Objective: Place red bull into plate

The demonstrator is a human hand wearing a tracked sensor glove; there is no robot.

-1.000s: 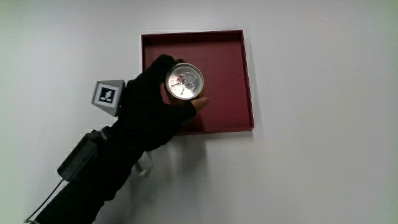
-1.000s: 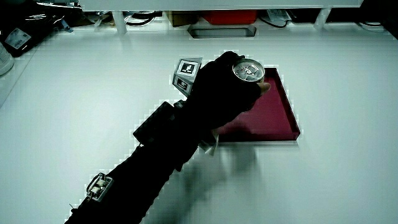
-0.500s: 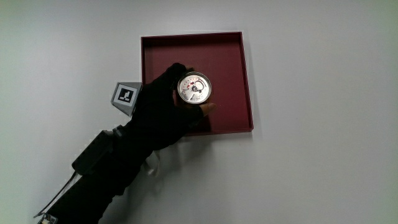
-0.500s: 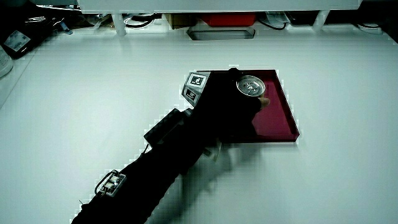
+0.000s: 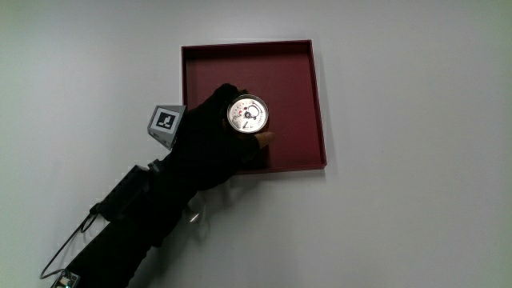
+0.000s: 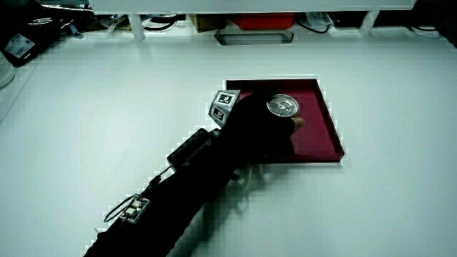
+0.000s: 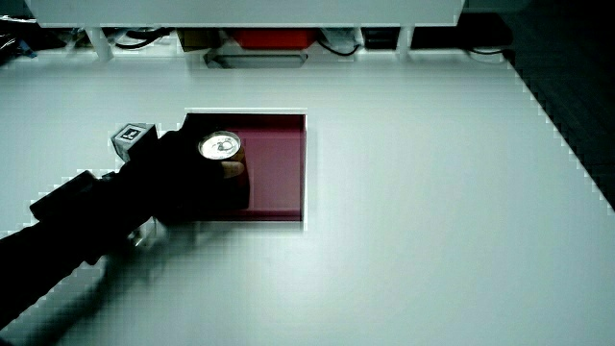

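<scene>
The Red Bull can [image 5: 248,114] stands upright, and only its silver lid shows clearly from above. The gloved hand [image 5: 214,142] is wrapped around the can's side, shut on it, with the patterned cube [image 5: 165,125] on its back. Can and hand are inside the dark red square plate [image 5: 298,72], near the plate's middle and toward the edge nearer the person. Both side views show the can [image 6: 283,107] [image 7: 220,147] low in the plate [image 6: 321,135] [image 7: 283,163], still held by the hand [image 6: 257,132] [image 7: 183,178]. Whether the can's base touches the plate floor is hidden by the fingers.
The plate lies on a plain white table [image 5: 416,200]. A low partition with shelves and a red box [image 6: 264,20] runs along the table's edge farthest from the person. A cable and small board [image 6: 132,207] trail from the forearm.
The hand has lowered the can deeper into the plate; its lid looks smaller from above and sits lower in a side view. The hand keeps hold of it.
</scene>
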